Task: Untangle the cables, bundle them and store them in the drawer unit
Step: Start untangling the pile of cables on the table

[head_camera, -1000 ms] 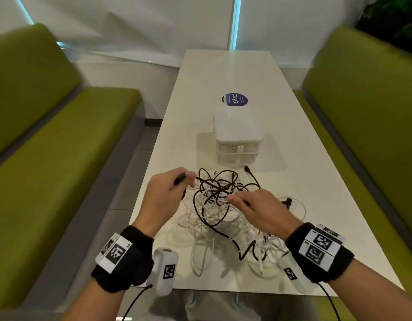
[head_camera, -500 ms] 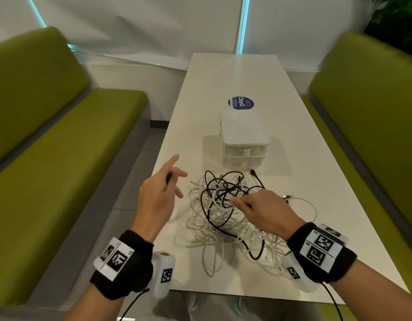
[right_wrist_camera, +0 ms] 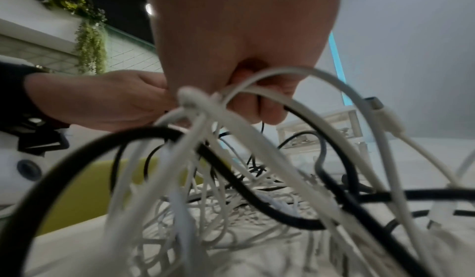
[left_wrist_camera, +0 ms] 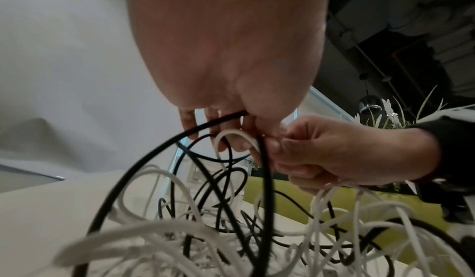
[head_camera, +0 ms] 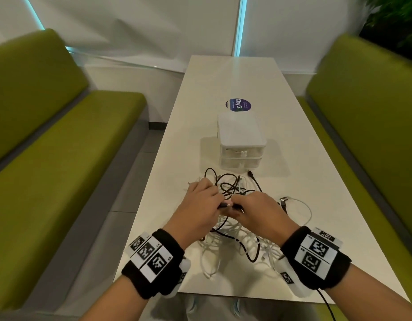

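Two hands are meeting over the cables [head_camera: 226,218], fingers curled. The left hand [head_camera: 198,209] is pinching a black cable [left_wrist_camera: 159,159] between thumb and fingers, and the right hand [head_camera: 258,214] is gripping black and white strands together beside it, fingertips nearly touching the left's. Half a second ago the left hand was lifted off to the left with a finger stretched out and the right was resting alone on the heap; now the left has come in to join it. The tangle is lying on the near part of the bench [head_camera: 293,158], sprawling with no single axis, one black plug end pointing far toward the drawer unit [head_camera: 241,144]. That unit is standing just beyond, its drawer fronts facing near.
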Motion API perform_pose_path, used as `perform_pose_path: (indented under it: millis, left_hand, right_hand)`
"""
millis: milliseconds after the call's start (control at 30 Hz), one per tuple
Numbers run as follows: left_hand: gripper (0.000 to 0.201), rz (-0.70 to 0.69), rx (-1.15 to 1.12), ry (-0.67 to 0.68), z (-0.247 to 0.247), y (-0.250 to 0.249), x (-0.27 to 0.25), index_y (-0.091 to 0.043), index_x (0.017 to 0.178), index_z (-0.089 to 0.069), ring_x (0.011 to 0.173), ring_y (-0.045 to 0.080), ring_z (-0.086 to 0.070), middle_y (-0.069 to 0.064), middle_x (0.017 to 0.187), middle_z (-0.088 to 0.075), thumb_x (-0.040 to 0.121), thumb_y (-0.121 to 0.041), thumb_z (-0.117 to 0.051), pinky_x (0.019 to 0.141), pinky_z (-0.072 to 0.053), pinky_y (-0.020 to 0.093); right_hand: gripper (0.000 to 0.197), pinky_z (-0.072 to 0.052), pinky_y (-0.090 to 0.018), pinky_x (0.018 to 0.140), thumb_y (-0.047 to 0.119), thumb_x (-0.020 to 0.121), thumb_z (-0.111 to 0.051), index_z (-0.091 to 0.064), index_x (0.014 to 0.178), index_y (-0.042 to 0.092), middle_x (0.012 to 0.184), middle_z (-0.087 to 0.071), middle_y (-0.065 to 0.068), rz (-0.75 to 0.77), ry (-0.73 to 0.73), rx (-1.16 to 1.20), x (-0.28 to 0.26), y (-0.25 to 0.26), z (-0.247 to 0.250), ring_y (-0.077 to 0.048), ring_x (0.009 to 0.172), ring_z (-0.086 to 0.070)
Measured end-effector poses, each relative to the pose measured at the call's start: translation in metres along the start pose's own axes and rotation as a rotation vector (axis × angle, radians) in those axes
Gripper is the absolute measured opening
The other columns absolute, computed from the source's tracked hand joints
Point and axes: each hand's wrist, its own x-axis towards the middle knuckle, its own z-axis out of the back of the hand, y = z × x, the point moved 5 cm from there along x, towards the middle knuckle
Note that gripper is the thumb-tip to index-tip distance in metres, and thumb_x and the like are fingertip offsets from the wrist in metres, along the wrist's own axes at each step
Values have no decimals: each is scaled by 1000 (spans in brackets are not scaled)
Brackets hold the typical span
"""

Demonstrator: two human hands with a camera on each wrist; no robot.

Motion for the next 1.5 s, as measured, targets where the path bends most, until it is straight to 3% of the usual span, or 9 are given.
perform_pose_path:
  millis: [267, 567, 700, 833, 967, 1100, 1200, 1300, 1500]
  left_hand:
    - [30, 56, -63, -189, 47, 12, -2, -20, 86, -64, 126, 22, -39, -5, 102, -59, 90, -31, -37, 100, -29, 38]
    - [35, 252, -381, -397, 67, 44, -20, -28, 63, -48, 119, 9, -41, -15, 101, -56, 97, -34, -39, 96, -34, 40]
    - [40, 319, -533, -524, 87, 57, -28, -22, 62, -52, 109, 10, -45, -14, 97, -58, 97, -37, -39, 90, -35, 21]
    - [41, 441, -364, -353, 74, 77, -29, -24, 60, -50, 106, 10, -42, -11, 94, -56, 100, -20, -45, 91, -32, 33]
    - [35, 619, -124, -169, 47, 99, -41, -23, 66, -54, 115, 18, -41, -7, 109, -55, 100, -18, -47, 90, -24, 35]
    - [23, 721, -20, -56, 33, 107, -46, -20, 86, -62, 114, 23, -44, 1, 120, -52, 101, -22, -44, 96, -29, 41]
    - [21, 597, -34, -177, 46, 80, -34, -16, 112, -62, 123, 25, -44, 5, 137, -48, 101, -23, -45, 101, -32, 46]
    - [36, 236, -126, -359, 62, 20, -10, -16, 134, -52, 134, 20, -37, 2, 146, -45, 99, -11, -45, 110, -28, 42]
    - [25, 56, 209, 52, 5, -29, 14, -18, 115, -60, 116, 24, -48, 0, 111, -64, 91, -19, -52, 100, -35, 42]
  right_hand:
    - [60, -26, -25, 50, 74, 79, -45, -41, 60, 18, 51, -37, 5, -11, -26, 368, 0, -11, -4, -12, 48, -34]
    - [51, -26, -23, 49, 58, 96, -36, -39, 60, 21, 51, -39, 4, -37, -3, 291, 12, -12, -4, -12, 49, -39]
    - [40, -37, -22, 60, 51, 95, -49, -51, 73, 18, 64, -55, 6, -29, -1, 201, 5, -28, -7, -9, 60, -49]
    - [14, -24, -30, 109, 26, 92, -62, -61, 106, 26, 106, -59, 17, -36, -109, 168, -4, -41, -13, -1, 108, -46]
    - [13, -35, -31, 100, 27, 91, -65, -68, 101, 19, 115, -64, 1, -104, -163, 210, -7, -53, -19, -18, 120, -49]
    - [23, -38, -22, 85, 32, 97, -56, -72, 100, 16, 104, -69, 5, -87, -159, 234, -8, -50, -13, -13, 105, -56]
    - [32, -43, -35, 66, 31, 97, -55, -62, 70, 15, 67, -60, 4, -8, -186, 103, -6, -42, -7, -19, 67, -52]
    - [32, -33, -31, 61, 33, 94, -56, -63, 68, 17, 62, -57, 4, 30, -245, -7, -2, -34, -4, -20, 62, -46]
    - [20, -37, -32, 60, 31, 89, -58, -66, 76, 18, 69, -60, 4, 63, -254, -79, -4, -22, -3, -23, 70, -55]
